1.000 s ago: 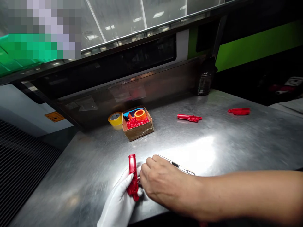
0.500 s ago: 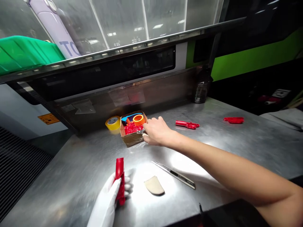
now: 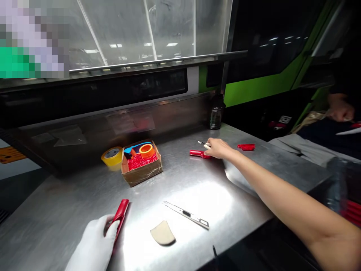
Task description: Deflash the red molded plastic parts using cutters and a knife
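My left hand, in a white glove, is closed around a red plastic part with a tube-like end, low at the front left of the metal table. Bare, my right hand reaches to the far side, closed on a small tool with a pale handle and a thin metal tip; its exact kind does not show. Beside and partly under those fingers lies a second red plastic part; whether they touch it I cannot tell. A third red part lies farther right.
Several small red pieces, a roll of orange tape and something blue fill a cardboard box. Yellow tape stands beside it. A utility knife and a beige pad lie in front. A dark bottle stands behind; another person's hand shows right.
My right hand has moved right from the box to the second red part, with the small tool in it. The left hand has tilted its red part over. The view has swung right.
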Tool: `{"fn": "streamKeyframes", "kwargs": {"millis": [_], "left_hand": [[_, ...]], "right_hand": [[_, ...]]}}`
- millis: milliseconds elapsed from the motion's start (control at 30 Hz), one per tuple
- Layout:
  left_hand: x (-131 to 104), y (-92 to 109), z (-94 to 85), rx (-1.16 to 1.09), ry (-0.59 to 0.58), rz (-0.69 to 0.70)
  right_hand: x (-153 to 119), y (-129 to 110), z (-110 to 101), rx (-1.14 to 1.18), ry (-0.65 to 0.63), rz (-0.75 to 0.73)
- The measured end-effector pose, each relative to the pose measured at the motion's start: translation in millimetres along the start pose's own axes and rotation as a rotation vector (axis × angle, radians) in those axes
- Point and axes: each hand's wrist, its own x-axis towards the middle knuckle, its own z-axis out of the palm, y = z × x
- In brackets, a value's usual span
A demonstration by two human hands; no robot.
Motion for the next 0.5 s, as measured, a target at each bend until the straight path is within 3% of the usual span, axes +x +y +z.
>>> {"fn": "streamKeyframes", "kwargs": {"millis": [167,233,300,367,500], "left_hand": [[-6,5,-7.1,0.222,0.201,0.011],[-17,15,-9.0,0.178,0.310,0.039],[-36,31,-8.1,-0.029,0.357,0.074],[-58,49,-2.2,-0.395,0.253,0.067],[-94,80,23.4,-1.229,-0.247,-0.079]], "right_hand": [[-7,8,12,0.086,-0.021,-0.017],[-17,1,9,0.143,-0.009,-0.057],[-32,-14,4,0.220,0.003,-0.132],[-56,-38,0,0.313,0.004,-0.240],[-128,-99,1,0.487,-0.067,-0.497]]}}
